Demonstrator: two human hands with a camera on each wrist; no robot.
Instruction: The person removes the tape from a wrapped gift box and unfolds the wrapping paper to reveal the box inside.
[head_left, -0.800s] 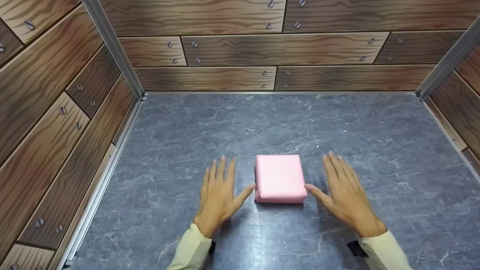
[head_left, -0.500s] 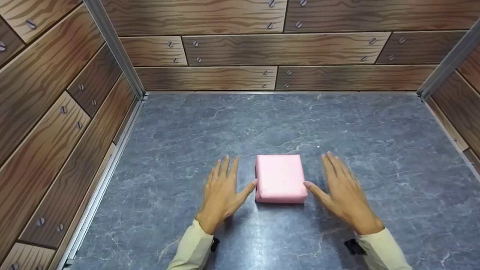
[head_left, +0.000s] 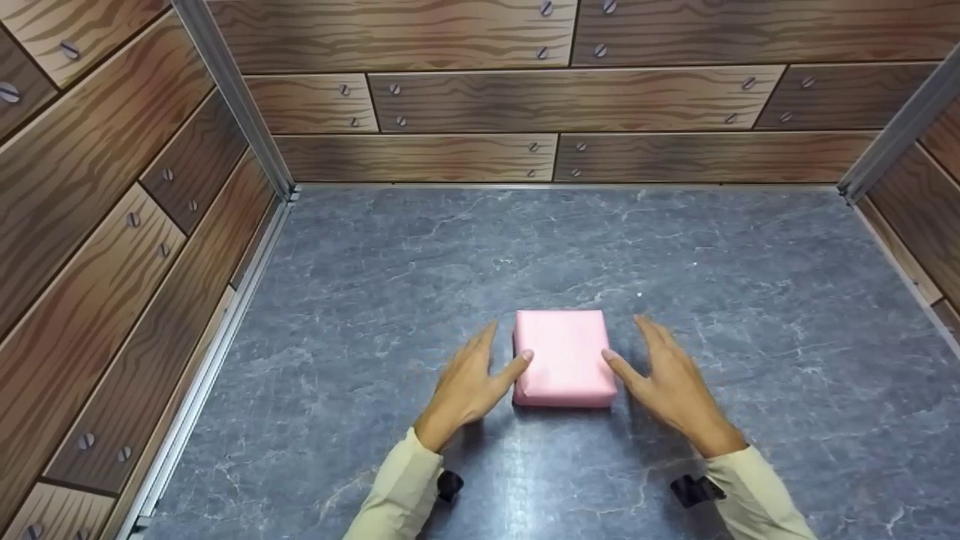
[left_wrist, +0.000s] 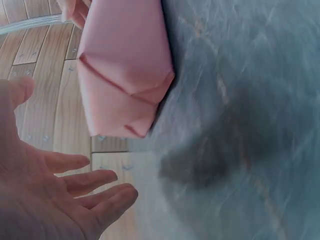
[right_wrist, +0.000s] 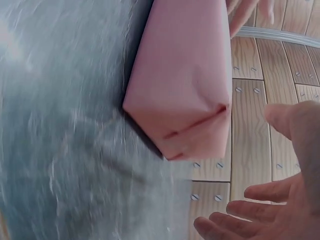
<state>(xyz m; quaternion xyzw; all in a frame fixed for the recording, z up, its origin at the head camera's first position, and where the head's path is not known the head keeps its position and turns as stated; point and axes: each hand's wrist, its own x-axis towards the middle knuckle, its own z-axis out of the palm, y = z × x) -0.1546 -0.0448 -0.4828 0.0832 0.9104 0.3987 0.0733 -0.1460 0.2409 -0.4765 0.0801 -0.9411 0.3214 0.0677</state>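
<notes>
A box wrapped in pink paper (head_left: 566, 356) lies on the grey marbled tabletop in front of me. Folded paper seams show on its sides in the left wrist view (left_wrist: 120, 95) and the right wrist view (right_wrist: 180, 110). My left hand (head_left: 469, 382) is beside its left side, fingers extended, its thumb overlapping the box's top edge in the head view. On the other side my right hand (head_left: 671, 382) faces it with fingers straight and thumb tip at the right edge. In both wrist views a gap shows between the fingers and the box.
Wood-plank-patterned panels (head_left: 465, 97) rise at the back, left and right of the tabletop (head_left: 450, 247). Metal rails (head_left: 217, 352) run along the panel bases and up the corners. Dark wrist devices (head_left: 697, 490) sit under both pale sleeves (head_left: 401, 484).
Both hands have moved inward toward the box, turning from palms down to palms facing its sides. The thumbs now overlap its upper edges in the head view. The box stays in place.
</notes>
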